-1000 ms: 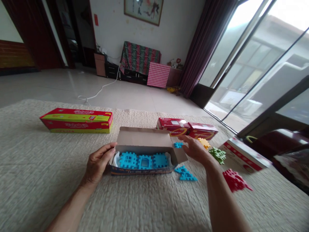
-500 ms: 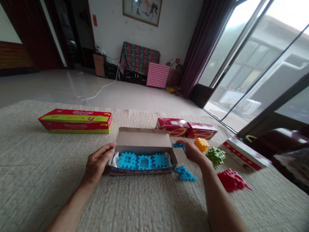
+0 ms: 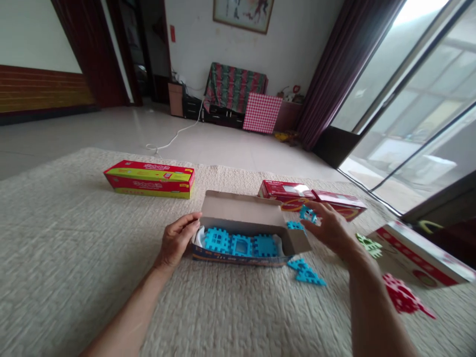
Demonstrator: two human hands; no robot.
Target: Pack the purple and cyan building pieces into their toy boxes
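Note:
An open cardboard box (image 3: 241, 261) lies before me, its lid tipped back and an end flap folded out on the right. Inside, blue interlocking plastic building blocks (image 3: 241, 245) sit in a row on white wrapping. My left hand (image 3: 181, 240) pinches the box's left end. Above the right flap, my right hand (image 3: 329, 225) holds a small blue block (image 3: 308, 213) between thumb and fingers. Beneath it, another blue block (image 3: 295, 225) rests behind the flap. Blue triangular blocks (image 3: 307, 272) lie by the box's right front corner.
A red and yellow-green box (image 3: 150, 181) stands at the left. Two red boxes (image 3: 286, 193) are behind my right hand. To the right are green blocks (image 3: 369, 245), red blocks (image 3: 403, 295) and a white-and-red box (image 3: 424, 255), all on a quilted beige cover (image 3: 223, 312).
My right hand has lifted a blue block from beside the flap. My left hand stays at the box's left end. The view has turned left, and my right arm now hides the yellow blocks.

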